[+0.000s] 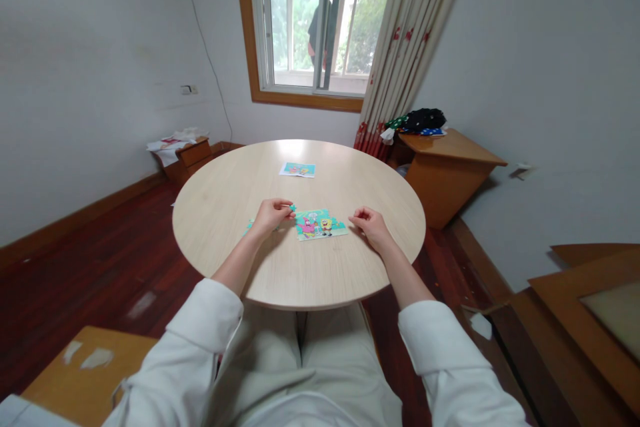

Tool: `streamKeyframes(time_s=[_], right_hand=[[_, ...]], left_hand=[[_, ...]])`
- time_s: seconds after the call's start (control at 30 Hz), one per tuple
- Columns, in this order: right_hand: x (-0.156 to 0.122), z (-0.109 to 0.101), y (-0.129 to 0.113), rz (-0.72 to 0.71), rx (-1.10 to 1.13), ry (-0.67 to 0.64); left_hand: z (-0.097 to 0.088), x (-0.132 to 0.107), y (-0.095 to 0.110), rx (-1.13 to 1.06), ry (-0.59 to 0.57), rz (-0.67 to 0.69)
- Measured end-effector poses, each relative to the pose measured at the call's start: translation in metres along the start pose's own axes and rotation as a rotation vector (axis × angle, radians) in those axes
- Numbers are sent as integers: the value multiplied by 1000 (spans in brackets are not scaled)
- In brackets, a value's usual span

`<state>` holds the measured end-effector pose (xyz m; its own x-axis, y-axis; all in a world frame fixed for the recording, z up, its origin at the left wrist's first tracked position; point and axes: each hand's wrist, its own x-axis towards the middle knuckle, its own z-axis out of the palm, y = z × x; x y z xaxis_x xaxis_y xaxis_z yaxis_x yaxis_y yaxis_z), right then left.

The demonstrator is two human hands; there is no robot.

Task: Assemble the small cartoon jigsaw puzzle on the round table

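A partly assembled jigsaw puzzle lies flat on the round table, showing a pink and a yellow cartoon figure on turquoise. Its upper right part has a stepped edge. My left hand is at the puzzle's left side, fingers pinched on a small turquoise puzzle piece. Other turquoise pieces lie partly hidden beneath and left of that hand. Just right of the puzzle, my right hand hovers close to the tabletop with its fingers curled together. Whether anything is between those fingertips cannot be made out.
A picture card with the same cartoon figures lies farther back on the table. Beyond it are a window and a curtain. A wooden cabinet with dark cloths stands behind right, and a low wooden stand with papers behind left.
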<state>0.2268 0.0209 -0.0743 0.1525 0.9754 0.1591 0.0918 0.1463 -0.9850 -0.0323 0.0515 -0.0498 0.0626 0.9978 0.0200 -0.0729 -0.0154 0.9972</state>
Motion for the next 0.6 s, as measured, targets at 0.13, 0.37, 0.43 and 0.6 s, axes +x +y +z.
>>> streamKeyframes(time_s=[0.13,0.37,0.43,0.6], right_hand=[[1,-1,2,-8,17,0],[1,-1,1,-8,10,5],[1,-1,1,-12,1,2],[2,-1,4,-23,-9,-3]], left_hand=[[-5,-4,-5,105,-51,-124],[-8,-4,-11,337,-248,-233],[-5,-3,-9,391,-233,-230],[-1,-3,-7,527,-195,-204]])
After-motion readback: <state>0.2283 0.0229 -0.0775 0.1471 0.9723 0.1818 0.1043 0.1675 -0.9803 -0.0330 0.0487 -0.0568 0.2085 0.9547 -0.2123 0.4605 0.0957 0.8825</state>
